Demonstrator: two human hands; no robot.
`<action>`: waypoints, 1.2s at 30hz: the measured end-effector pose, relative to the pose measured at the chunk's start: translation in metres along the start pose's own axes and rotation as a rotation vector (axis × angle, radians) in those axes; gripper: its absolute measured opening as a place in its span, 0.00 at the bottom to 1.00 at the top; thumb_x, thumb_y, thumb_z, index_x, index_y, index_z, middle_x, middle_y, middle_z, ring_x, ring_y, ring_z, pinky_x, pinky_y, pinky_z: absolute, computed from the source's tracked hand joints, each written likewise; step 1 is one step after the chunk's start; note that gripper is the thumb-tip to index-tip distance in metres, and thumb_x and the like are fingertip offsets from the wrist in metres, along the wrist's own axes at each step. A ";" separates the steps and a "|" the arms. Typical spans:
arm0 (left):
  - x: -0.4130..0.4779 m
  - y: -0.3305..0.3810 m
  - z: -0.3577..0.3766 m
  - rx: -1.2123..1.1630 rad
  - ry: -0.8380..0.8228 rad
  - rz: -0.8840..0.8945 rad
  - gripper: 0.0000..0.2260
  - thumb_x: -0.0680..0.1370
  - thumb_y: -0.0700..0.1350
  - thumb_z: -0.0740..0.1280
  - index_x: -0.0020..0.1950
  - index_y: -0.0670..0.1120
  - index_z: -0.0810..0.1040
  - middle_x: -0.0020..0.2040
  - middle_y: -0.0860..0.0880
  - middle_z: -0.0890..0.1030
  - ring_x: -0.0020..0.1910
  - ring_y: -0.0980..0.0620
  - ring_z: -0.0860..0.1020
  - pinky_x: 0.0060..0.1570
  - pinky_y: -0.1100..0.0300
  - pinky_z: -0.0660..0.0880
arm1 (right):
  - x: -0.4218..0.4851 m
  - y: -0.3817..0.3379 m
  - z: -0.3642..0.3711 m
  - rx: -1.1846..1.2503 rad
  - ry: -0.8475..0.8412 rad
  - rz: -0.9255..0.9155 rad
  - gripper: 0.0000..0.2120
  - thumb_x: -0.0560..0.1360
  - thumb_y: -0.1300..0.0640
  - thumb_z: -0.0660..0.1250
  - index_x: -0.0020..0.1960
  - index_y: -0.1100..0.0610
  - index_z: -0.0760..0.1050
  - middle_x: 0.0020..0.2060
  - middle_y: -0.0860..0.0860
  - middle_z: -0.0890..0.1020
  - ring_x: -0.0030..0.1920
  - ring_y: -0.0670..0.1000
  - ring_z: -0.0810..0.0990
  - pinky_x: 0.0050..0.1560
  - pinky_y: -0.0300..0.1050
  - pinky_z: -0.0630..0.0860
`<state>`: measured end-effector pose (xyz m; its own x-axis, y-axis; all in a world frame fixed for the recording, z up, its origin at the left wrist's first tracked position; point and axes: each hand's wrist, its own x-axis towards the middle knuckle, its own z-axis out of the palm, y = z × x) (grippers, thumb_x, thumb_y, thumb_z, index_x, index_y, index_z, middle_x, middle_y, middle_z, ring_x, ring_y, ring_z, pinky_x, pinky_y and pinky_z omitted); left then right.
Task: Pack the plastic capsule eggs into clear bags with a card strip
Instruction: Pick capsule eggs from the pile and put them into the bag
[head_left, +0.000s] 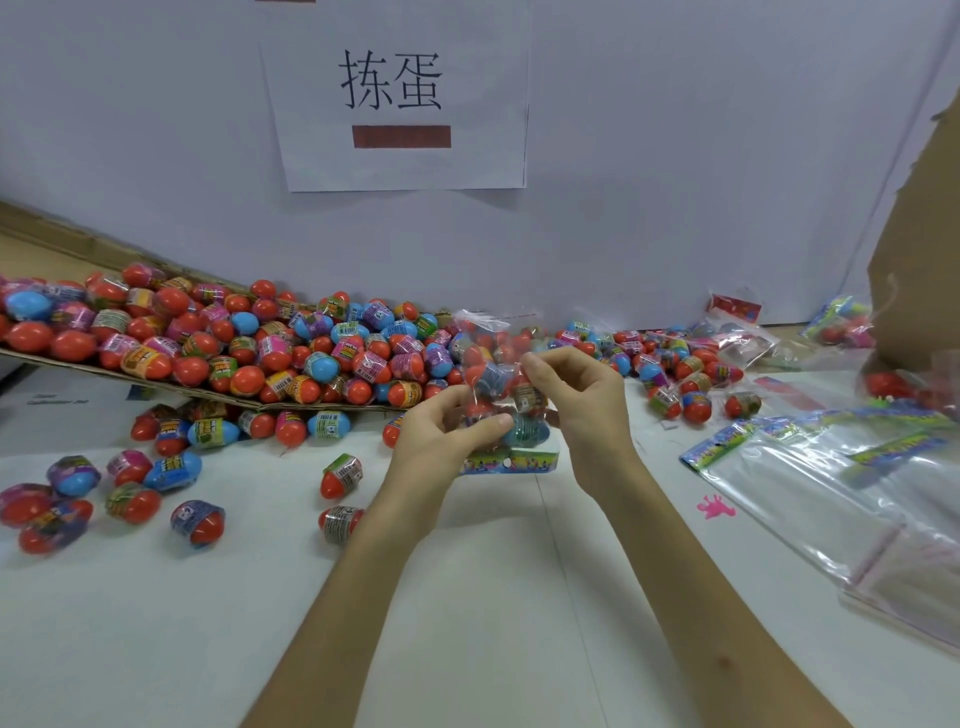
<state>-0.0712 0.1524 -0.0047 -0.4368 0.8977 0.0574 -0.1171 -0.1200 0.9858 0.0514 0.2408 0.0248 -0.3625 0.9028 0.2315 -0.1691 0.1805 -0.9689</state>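
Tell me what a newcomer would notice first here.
A heap of capsule eggs, mostly red and blue, spills along a tilted cardboard sheet from the left to the middle of the table. In front of it, the left hand and right hand pinch a clear bag already holding eggs, its card strip at the bottom. A paper sign with large black characters hangs on the wall above.

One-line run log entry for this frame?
left hand: grips clear bag | right hand: pinches clear bag | contents: capsule eggs | card strip: at bag's lower end
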 end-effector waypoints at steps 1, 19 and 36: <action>0.001 -0.001 -0.001 -0.010 -0.004 0.008 0.14 0.76 0.38 0.76 0.61 0.46 0.83 0.53 0.48 0.88 0.54 0.47 0.86 0.52 0.55 0.84 | 0.000 0.001 0.001 -0.012 0.003 -0.015 0.07 0.79 0.57 0.70 0.41 0.53 0.81 0.38 0.50 0.84 0.41 0.47 0.84 0.37 0.39 0.80; -0.004 0.009 -0.003 -0.105 0.266 0.062 0.09 0.80 0.45 0.72 0.45 0.58 0.87 0.47 0.52 0.87 0.48 0.51 0.86 0.36 0.61 0.80 | -0.002 0.004 0.006 -0.132 -0.146 0.034 0.06 0.75 0.53 0.75 0.50 0.53 0.81 0.44 0.49 0.85 0.48 0.50 0.85 0.46 0.44 0.84; -0.002 0.007 -0.001 -0.135 0.333 0.127 0.07 0.83 0.48 0.69 0.51 0.53 0.87 0.50 0.49 0.88 0.52 0.48 0.86 0.42 0.57 0.81 | -0.004 0.002 0.007 0.052 -0.188 0.158 0.06 0.79 0.55 0.71 0.47 0.57 0.79 0.43 0.53 0.84 0.44 0.50 0.83 0.44 0.43 0.80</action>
<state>-0.0722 0.1490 0.0018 -0.7185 0.6880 0.1018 -0.1502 -0.2965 0.9432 0.0462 0.2349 0.0222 -0.5519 0.8286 0.0942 -0.1422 0.0177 -0.9897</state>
